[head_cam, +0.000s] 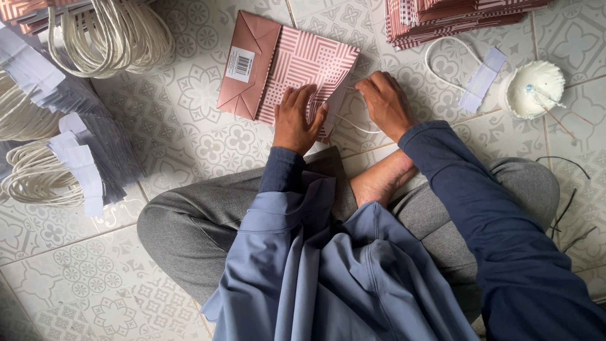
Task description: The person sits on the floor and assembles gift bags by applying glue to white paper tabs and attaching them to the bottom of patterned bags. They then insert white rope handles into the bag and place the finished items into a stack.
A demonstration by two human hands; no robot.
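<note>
Head view: hands (300, 120) on bag (303, 66) edge (flat)
</note>
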